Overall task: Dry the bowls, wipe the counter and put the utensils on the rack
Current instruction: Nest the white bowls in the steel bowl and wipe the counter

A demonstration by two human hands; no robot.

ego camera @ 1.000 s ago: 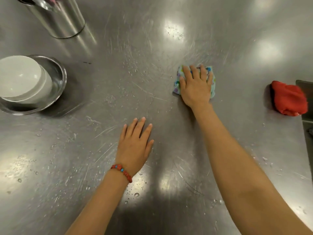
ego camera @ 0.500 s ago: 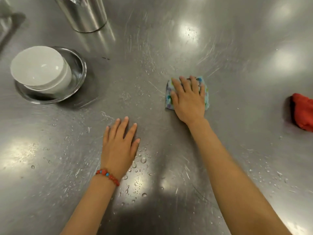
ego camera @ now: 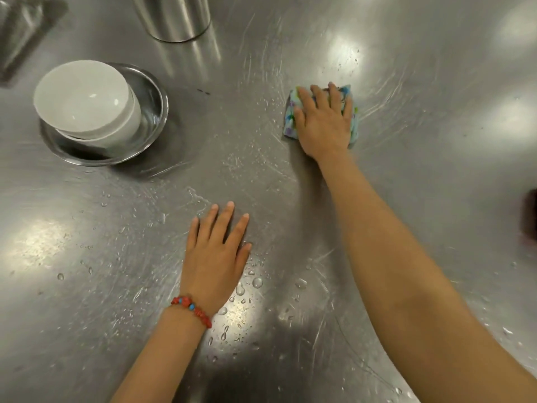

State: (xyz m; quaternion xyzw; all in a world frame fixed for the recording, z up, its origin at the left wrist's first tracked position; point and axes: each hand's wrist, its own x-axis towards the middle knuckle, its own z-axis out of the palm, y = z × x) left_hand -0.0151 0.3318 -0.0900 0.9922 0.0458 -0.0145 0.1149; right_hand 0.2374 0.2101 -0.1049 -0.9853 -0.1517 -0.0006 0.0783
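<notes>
My right hand presses flat on a folded blue-green patterned cloth on the steel counter, fingers spread over it. My left hand, with a red bead bracelet at the wrist, rests flat on the wet counter nearer to me, holding nothing. At the left, white bowls sit stacked and tilted inside a shallow steel bowl. Water drops lie around my left hand.
A tall steel canister stands at the top edge. A metal rack part shows at the top left corner. A blurred dark red cloth is cut off by the right edge.
The cloth under my right hand has slid across the counter while the view shifted right and down. The bowls and canister now appear further right; the red cloth has nearly left the frame.
</notes>
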